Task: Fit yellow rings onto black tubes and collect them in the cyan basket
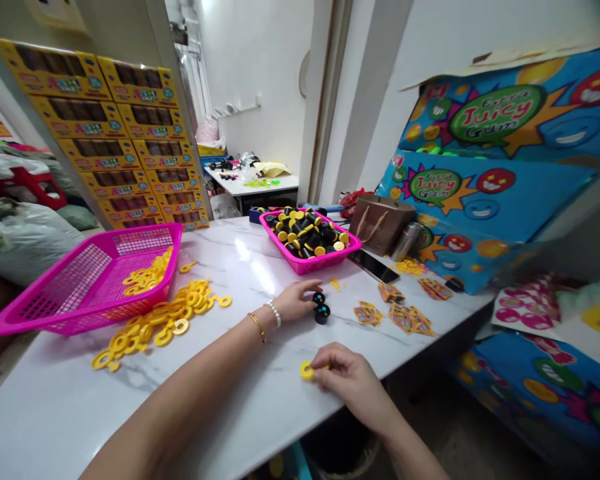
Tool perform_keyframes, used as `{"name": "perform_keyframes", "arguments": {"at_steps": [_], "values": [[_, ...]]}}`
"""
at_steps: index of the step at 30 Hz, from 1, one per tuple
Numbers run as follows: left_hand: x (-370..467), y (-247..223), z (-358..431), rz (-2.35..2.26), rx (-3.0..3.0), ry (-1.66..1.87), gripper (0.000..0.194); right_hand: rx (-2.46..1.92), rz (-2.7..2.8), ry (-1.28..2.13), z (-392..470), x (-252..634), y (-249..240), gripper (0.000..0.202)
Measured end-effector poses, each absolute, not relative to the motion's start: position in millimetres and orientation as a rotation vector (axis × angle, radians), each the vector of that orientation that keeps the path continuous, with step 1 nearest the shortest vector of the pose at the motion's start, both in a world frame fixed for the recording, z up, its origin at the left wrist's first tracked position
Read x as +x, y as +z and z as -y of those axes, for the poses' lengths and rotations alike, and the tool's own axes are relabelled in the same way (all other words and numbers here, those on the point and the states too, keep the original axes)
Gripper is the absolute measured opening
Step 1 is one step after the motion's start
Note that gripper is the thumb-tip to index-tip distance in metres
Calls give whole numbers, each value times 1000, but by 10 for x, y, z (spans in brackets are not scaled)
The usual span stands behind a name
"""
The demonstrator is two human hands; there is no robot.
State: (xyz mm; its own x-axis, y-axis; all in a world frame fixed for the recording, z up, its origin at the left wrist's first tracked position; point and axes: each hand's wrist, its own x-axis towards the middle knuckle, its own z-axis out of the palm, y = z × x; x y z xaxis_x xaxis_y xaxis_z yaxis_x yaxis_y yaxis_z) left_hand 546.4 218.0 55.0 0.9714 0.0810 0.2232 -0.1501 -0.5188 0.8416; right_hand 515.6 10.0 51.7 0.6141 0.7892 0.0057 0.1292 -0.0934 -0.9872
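Note:
My left hand, wearing a beaded bracelet and a gold bangle, reaches across the marble-patterned table. Its fingers and thumb close around a small black cylinder with blue marks on top. A second black cylinder stands right beside it. Nearer the table's front edge, my right hand pinches a yellow plastic ring between thumb and fingers. Several similar yellow ring pieces, with short tabs, lie heaped to the left of my left arm.
A pink basket with yellow rings stands at left; another pink basket at the back holds black-and-yellow cylinders. On the right lie a phone, small printed packets and yellow bits. Blue gum boxes and yellow boxes rise behind.

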Motion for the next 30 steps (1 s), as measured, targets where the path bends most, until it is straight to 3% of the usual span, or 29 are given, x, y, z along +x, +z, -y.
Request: {"name": "perform_keyframes", "arguments": {"at_steps": [5, 9, 16, 22, 30], "values": [[5257, 557, -2311, -91, 2157, 294, 28, -1871, 911, 385, -149, 5069, 493, 14], [4607, 634, -2443, -280, 2224, 320, 31, -1933, 930, 421, -118, 5108, 488, 10], [3361, 672, -2151, -426, 2308, 351, 33, -1711, 1044, 856, -440, 5065, 641, 20], [3195, 524, -2037, -344, 2346, 515, 29, -1613, 1185, 858, -897, 4743, 768, 18], [3228, 450, -2075, -317, 2367, 570, 27, -1693, 1026, 1007, -1016, 4663, 761, 38]]}}
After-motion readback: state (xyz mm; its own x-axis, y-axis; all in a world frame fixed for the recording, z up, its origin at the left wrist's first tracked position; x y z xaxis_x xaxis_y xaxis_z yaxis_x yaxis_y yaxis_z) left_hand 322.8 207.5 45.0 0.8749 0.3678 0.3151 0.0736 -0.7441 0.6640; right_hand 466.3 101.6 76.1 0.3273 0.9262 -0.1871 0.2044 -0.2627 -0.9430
